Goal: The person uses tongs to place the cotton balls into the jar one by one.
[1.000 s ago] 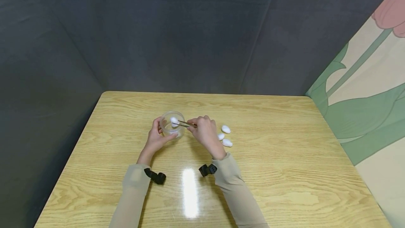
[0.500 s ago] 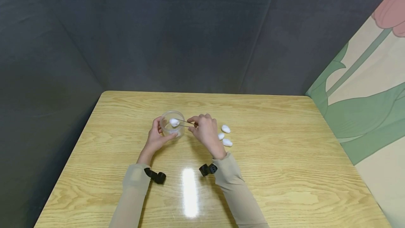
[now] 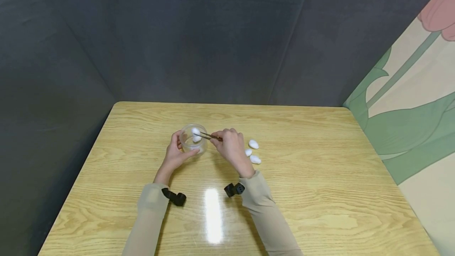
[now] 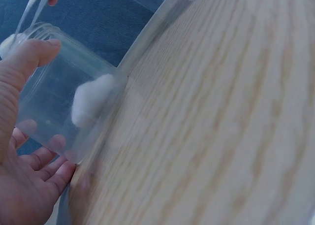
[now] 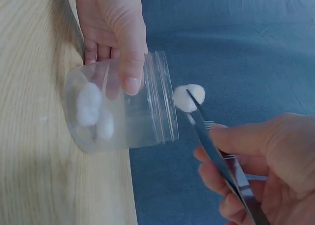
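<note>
In the head view, my left hand (image 3: 174, 154) holds a clear plastic jar (image 3: 183, 145), its thumb and fingers round the side. My right hand (image 3: 231, 147) pinches a pair of metal tweezers (image 3: 209, 135) whose tips reach over the jar's mouth. At those tips a white cotton ball (image 5: 183, 100) sits just outside the rim, as the right wrist view shows. Inside the jar, two more cotton balls (image 5: 89, 105) lie near the bottom. From the left wrist view, the jar (image 4: 54, 99) stands upright on the table and one cotton ball (image 4: 92, 100) shows through its wall.
Just right of my right hand, three loose cotton balls (image 3: 254, 144) lie on the wooden table (image 3: 320, 177). A dark curtain (image 3: 213, 38) hangs behind the table's far edge. Patterned fabric (image 3: 419, 129) hangs on the right.
The tweezer arms spread wider half a second ago and are closer together now. Their cotton ball has shifted slightly toward the jar's far rim. The left hand and jar have barely moved.
</note>
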Action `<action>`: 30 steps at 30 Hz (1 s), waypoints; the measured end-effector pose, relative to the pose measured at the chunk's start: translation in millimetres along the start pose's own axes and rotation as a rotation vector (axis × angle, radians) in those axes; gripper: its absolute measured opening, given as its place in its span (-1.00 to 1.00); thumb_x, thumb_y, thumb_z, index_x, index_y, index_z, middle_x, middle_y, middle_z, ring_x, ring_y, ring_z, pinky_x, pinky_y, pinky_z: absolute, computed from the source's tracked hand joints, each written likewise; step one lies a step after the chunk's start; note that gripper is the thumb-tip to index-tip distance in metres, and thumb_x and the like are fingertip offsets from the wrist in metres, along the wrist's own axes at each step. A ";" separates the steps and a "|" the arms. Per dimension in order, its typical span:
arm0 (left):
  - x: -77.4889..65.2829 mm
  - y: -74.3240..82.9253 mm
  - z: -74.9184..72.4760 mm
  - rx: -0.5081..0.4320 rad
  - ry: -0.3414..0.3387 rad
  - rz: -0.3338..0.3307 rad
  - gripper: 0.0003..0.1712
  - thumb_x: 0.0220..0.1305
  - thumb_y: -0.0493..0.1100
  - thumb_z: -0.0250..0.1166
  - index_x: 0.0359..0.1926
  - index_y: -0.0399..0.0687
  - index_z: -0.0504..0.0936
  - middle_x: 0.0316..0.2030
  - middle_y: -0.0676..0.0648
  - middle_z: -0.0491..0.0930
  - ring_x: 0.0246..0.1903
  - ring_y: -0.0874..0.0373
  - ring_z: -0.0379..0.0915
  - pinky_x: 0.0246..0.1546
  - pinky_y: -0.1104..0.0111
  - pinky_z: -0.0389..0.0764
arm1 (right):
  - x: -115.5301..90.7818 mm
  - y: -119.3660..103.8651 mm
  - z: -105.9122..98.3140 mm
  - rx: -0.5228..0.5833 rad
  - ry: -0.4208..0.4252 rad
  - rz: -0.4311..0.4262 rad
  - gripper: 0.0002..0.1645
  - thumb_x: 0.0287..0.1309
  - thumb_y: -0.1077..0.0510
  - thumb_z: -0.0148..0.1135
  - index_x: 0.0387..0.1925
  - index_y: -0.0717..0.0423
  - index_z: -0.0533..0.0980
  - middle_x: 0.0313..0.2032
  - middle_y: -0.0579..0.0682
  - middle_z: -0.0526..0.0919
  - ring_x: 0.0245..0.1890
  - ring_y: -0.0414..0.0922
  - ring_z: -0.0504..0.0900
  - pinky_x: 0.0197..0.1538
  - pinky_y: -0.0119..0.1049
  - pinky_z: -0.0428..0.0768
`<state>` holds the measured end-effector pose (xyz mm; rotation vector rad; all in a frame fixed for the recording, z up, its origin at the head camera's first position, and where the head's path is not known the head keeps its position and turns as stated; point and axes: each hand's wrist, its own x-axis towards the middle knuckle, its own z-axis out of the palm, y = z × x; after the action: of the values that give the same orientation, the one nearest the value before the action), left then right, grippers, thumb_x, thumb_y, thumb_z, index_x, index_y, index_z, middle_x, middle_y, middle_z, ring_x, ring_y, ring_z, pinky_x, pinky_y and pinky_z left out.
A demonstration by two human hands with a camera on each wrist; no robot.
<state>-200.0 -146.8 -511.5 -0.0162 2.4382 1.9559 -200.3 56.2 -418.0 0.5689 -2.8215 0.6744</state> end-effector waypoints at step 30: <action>-16.8 36.8 0.0 -0.006 -0.018 -0.005 -0.07 0.05 -0.32 0.39 0.34 -0.29 0.04 0.26 -0.37 0.19 0.12 -0.21 0.20 0.12 -0.01 0.24 | 2.6 4.2 -5.8 -0.045 0.106 -0.067 -0.83 -0.16 0.13 0.51 -0.47 0.00 0.64 -0.57 -0.09 0.56 -0.53 -0.13 0.49 -0.37 -0.15 0.40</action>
<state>-183.9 -138.9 -475.2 -0.0056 2.4188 1.9531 -203.9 61.5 -413.9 0.5986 -2.6994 0.6081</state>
